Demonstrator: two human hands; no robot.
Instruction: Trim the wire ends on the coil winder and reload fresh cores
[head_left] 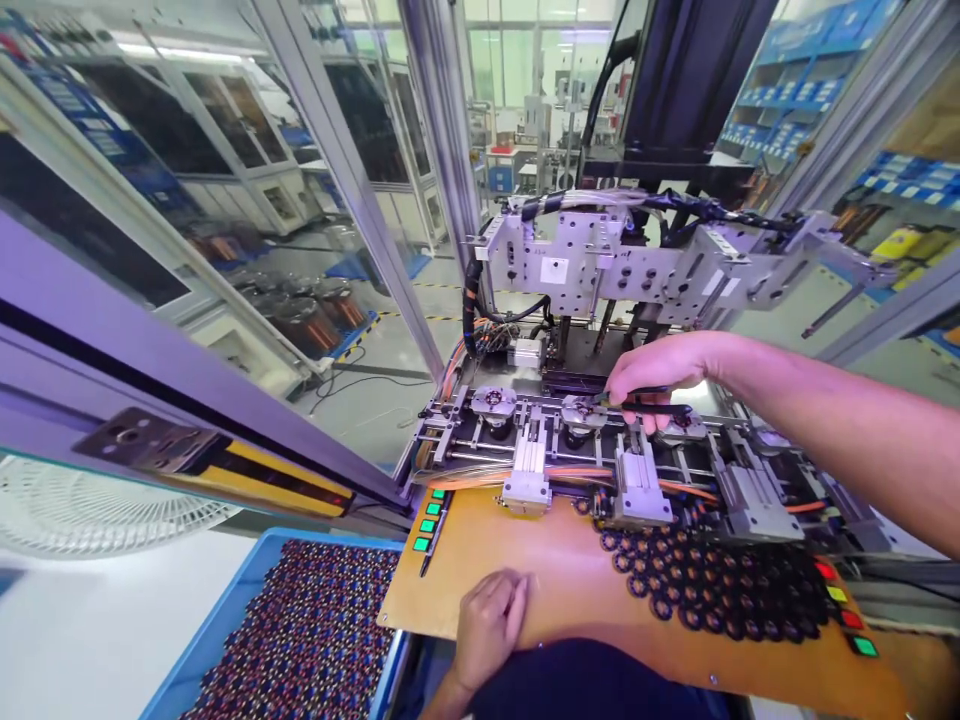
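My right hand (pixel 654 378) reaches into the machine and grips black tweezers (pixel 643 405), their tip at the middle round fixture (pixel 583 412). A second round fixture (pixel 493 402) sits to its left, and a third one (pixel 686 428) lies partly under my hand. My left hand (pixel 487 622) rests as a loose fist on the near edge of the orange work board (pixel 540 560), holding nothing that I can see. Several small black ring-shaped parts (pixel 705 585) lie spread on the board's right half.
A blue tray (pixel 225 625) full of small dark ring parts stands at the lower left. Green buttons (pixel 426 520) line the board's left edge; red, yellow and green buttons (pixel 844 605) the right. A white fan (pixel 82 510) sits at far left. Overhead hangs the machine's metal head (pixel 600 255).
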